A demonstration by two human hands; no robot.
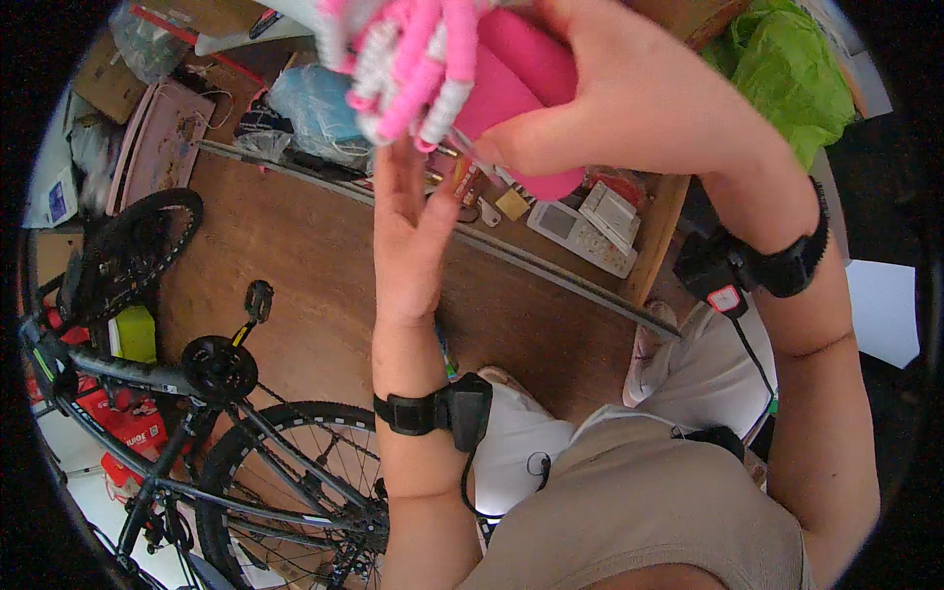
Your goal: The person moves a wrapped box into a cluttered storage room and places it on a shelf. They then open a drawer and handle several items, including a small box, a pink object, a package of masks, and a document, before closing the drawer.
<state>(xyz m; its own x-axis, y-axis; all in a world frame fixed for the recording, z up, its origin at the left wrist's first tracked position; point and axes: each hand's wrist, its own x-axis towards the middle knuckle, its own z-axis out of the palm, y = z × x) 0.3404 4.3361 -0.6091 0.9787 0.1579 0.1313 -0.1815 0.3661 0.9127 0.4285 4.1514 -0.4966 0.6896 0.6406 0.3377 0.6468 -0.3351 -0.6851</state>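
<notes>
A bundle of pink and white segmented cord [413,66] hangs at the top edge, partly cut off by the view. Beside it are smooth pink rounded pieces [509,96], like foam handles. My right hand [612,110] wraps these from the right, its thumb near a strip of clear plastic [479,158]; the other fingertips are hidden. From below, my left hand [409,221] reaches up to the bundle with its fingers passing behind it. Whether it grips the cord cannot be seen. Each forearm wears a black strap with a small wired device.
Under my hands, a glass-edged counter [516,254] holds a white keypad device with a screen [575,228], a key [488,212] and bagged goods [317,103]. A bicycle [221,442] stands at left. A green plastic bag [789,81] lies at upper right, white paper [881,313] at right.
</notes>
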